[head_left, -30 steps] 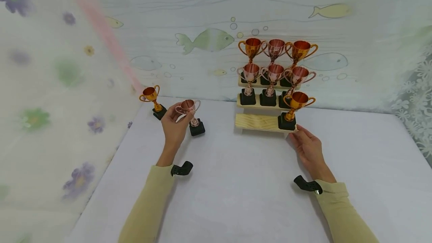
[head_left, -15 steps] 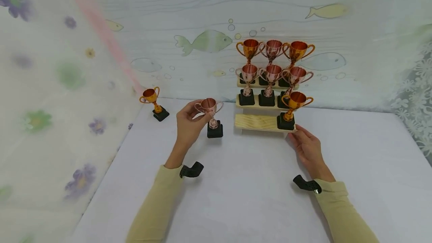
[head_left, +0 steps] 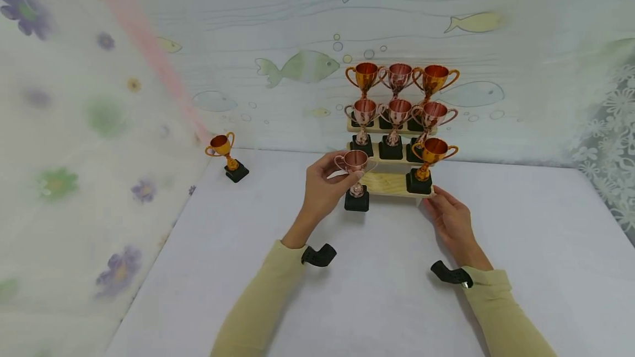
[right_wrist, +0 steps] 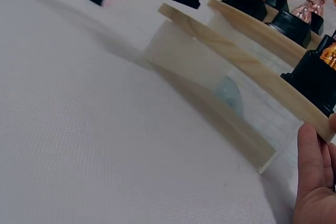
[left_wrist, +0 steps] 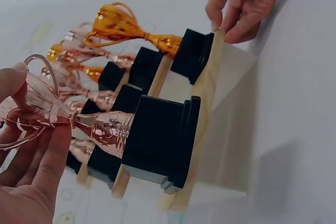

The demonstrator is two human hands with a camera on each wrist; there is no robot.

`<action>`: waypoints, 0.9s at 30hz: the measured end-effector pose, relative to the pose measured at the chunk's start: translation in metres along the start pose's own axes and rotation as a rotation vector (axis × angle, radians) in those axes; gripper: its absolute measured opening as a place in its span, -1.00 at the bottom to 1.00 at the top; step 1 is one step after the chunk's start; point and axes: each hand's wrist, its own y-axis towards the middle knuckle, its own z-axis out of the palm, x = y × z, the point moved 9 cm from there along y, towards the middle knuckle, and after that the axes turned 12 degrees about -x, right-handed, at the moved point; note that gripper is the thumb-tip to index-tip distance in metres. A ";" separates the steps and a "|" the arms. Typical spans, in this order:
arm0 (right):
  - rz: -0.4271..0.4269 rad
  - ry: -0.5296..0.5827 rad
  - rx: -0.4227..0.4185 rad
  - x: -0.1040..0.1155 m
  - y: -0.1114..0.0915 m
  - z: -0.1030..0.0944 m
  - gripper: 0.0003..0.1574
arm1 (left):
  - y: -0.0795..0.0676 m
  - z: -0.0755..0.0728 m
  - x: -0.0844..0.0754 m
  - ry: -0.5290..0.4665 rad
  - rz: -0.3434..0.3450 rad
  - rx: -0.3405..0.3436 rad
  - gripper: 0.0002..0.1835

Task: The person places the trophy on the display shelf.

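Observation:
My left hand (head_left: 321, 189) pinches a small rose-gold trophy cup (head_left: 356, 199) by its cup, thumb on the near side. The trophy is upright, and its black base (left_wrist: 157, 135) overlaps the left part of the lowest step of a tiered wooden display stand (head_left: 389, 183). My right hand (head_left: 452, 222) grips the right end of that step, fingertips (right_wrist: 308, 145) under the board. A gold trophy (head_left: 434, 150) stands at the right end of the same step. Rose-gold trophies (head_left: 399, 112) fill the middle step; two gold and one rose-gold stand on the top one.
Another gold trophy (head_left: 220, 146) stands apart on the white-covered table (head_left: 377, 291), at the back left. A curtain with printed fish (head_left: 310, 68) hangs behind the stand. Flowered cloth (head_left: 99, 191) borders the left side.
My left hand has carried the rose-gold trophy rightward from beside the lone gold trophy to the front left of the stand. My right hand has stayed at the step's end.

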 end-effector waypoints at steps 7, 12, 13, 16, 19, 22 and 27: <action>-0.006 0.014 0.015 0.000 -0.001 0.001 -0.83 | 0.005 0.030 0.008 -0.021 -0.011 0.037 -0.51; -0.002 0.013 0.015 -0.001 -0.001 0.001 -0.83 | 0.008 0.046 -0.006 -0.019 -0.017 0.083 -0.50; -0.001 0.009 0.011 -0.001 0.000 0.001 -0.83 | 0.009 0.049 -0.009 -0.017 -0.017 0.091 -0.50; 0.005 0.000 0.002 -0.001 0.000 0.000 -0.82 | 0.011 0.057 -0.014 -0.007 -0.019 0.110 -0.51; 0.007 0.011 0.001 -0.001 0.000 -0.001 -0.81 | 0.014 0.063 -0.013 0.006 -0.022 0.120 -0.51; 0.002 0.024 0.008 -0.001 0.001 0.000 -0.82 | 0.016 0.068 -0.012 0.013 -0.018 0.123 -0.51; -0.001 0.024 0.000 -0.002 0.002 0.000 -0.83 | 0.018 0.073 -0.005 -0.008 -0.021 0.112 -0.50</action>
